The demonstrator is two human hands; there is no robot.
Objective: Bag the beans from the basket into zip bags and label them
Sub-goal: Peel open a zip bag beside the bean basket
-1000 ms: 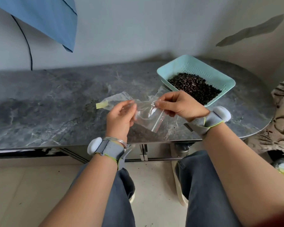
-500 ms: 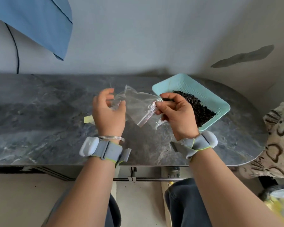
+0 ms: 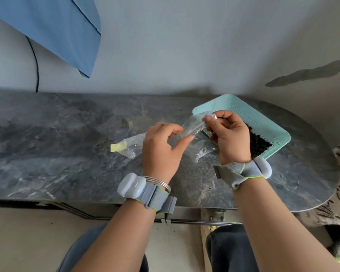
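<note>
Both hands pinch the clear zip bag (image 3: 194, 126) at its mouth, left hand (image 3: 161, 152) beside right hand (image 3: 232, 142), held above the dark marbled bench (image 3: 67, 154) just before the teal basket (image 3: 267, 122) of beans (image 3: 259, 144). Film looks light, limp and slippery; the stiffer zip strip seems the surest hold. Plain grey wall (image 3: 185, 46) behind

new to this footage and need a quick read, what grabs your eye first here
Both hands meet at the centre: the left hand and right hand pinch a clear zip bag above the grey marble table. Just behind the right hand sits a teal basket holding dark beans. Left of the hands, a clear packet with a yellow strip lies on the table.
</note>
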